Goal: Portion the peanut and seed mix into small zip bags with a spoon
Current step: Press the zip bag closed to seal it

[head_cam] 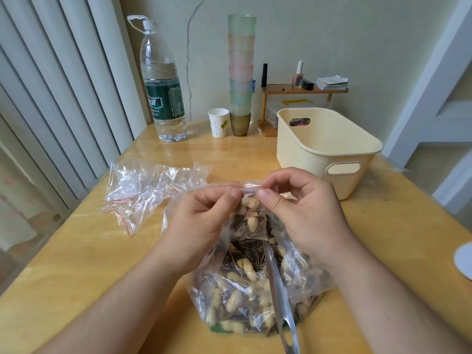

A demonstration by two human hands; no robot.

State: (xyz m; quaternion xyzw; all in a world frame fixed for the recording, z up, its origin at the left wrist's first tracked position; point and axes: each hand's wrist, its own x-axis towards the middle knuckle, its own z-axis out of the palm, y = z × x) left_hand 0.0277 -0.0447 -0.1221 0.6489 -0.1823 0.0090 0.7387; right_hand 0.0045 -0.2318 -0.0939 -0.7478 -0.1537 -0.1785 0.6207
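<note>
Both hands hold a small zip bag (pixel 249 215) up directly above the big bag of mix (pixel 255 290), most likely so that anything that slips out falls back into the supply rather than onto the counter (pixel 76 264). The left hand (pixel 201 221) has its grip clamped on the small bag's top edge, thumb pressed against the red zip strip; the right hand (pixel 304 208) pinches the same strip just beside it, which looks like sealing a filled portion. That small bag carries peanuts in the shell and striped seeds. The big bag lies open on the counter, still well stocked with the same mix, and the spoon (pixel 279 290) rests in it, handle sticking out toward the person, parked within reach for the next scoop. To the left of the big bag and farther back lies a loose heap of empty zip bags (pixel 143 190). To its right, farther back, stands a cream plastic basket (pixel 329 149), whose contents I cannot make out.
</note>
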